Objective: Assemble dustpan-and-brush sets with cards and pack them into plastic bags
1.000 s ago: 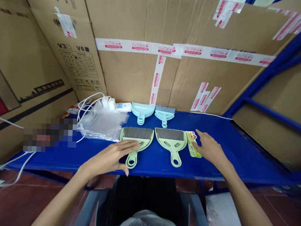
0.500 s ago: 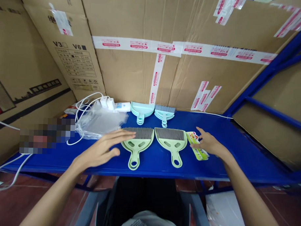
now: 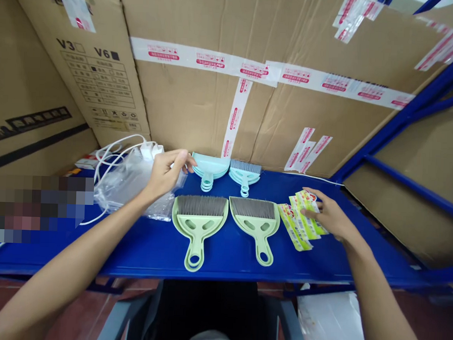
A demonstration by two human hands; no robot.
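My left hand [image 3: 169, 173] is at the left edge of a stack of light-blue dustpans [image 3: 211, 165], fingers loosely bent and holding nothing I can see. Whether its fingertips touch the stack I cannot tell. My right hand [image 3: 332, 216] has its thumb and fingers on some yellow-green printed cards [image 3: 306, 212], fanned out over another card on the table. Between my arms lie two light-green dustpans, the left one [image 3: 180, 224] and the right one [image 3: 276, 224], each with a grey-bristled hand brush nested in it, handles toward me.
Light-blue brushes [image 3: 244, 176] are stacked beside the blue dustpans. Clear plastic bags [image 3: 122, 181] and white cables [image 3: 100, 160] lie on the left of the blue table [image 3: 230, 269]. Cardboard walls [image 3: 191, 104] and a blue metal frame [image 3: 411, 189] enclose the table.
My left hand has moved away from the left green dustpan, up to the light-blue stack. My right hand has taken hold of cards and spread them. The view has shifted slightly.
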